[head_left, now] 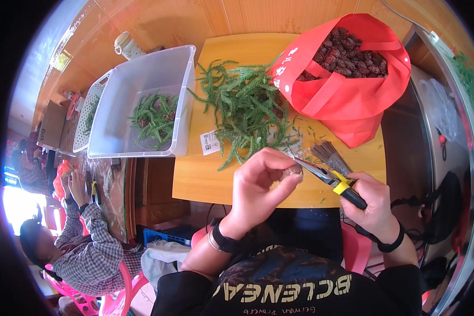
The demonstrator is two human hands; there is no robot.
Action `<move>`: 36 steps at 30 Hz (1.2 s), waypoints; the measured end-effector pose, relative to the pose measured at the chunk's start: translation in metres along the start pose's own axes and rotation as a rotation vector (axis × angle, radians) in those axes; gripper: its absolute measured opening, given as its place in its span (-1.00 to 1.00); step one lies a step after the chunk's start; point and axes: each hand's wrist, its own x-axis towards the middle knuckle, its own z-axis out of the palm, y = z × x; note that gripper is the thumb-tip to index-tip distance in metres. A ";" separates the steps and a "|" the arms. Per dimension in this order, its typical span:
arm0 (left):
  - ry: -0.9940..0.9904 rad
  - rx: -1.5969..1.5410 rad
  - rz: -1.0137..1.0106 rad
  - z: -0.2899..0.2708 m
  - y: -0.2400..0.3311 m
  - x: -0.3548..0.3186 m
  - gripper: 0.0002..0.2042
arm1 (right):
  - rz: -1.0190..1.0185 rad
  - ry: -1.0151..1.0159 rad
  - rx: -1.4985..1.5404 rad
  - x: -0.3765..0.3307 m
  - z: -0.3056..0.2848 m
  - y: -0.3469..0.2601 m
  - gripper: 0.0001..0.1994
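Left hand point(260, 181) pinched shut on small brown cone point(291, 172), presented at 3 o'clock to needle-nose pliers point(326, 176) gripped by closed right hand point(371, 203), steadying it for nose access.

Single view only: a head-worn fisheye camera, looking steeply down from just above the wearer's chest onto the yellow wooden tabletop point(205, 176) at close range. Straight edges bow toward the rim; a black vignette rings the frame. The forearms enter from the lower edge.
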 end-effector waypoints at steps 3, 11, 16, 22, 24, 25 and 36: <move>-0.017 0.522 0.314 0.000 0.003 -0.001 -0.75 | 0.042 0.033 -0.009 -0.001 0.001 -0.001 -0.77; -0.019 -0.415 -0.376 -0.002 0.005 0.000 -0.77 | 0.028 0.030 -0.019 0.001 -0.006 0.000 -0.77; 0.064 -0.213 -0.236 0.003 0.007 -0.002 -0.80 | 0.016 0.029 -0.029 0.002 -0.006 -0.002 -0.77; 0.101 0.474 0.173 0.007 0.004 -0.002 -0.77 | 0.130 -0.030 -0.036 0.001 -0.010 -0.009 -0.81; 0.128 0.264 0.069 0.009 0.003 -0.003 -0.77 | 0.218 -0.100 0.028 0.003 -0.012 -0.013 -0.81; 0.153 0.053 -0.034 0.010 0.002 -0.003 -0.78 | 0.219 -0.100 0.027 0.002 -0.012 -0.011 -0.81; 0.098 -0.322 -0.190 -0.002 -0.008 -0.004 -0.76 | 0.249 -0.203 0.182 -0.010 -0.021 0.005 -0.73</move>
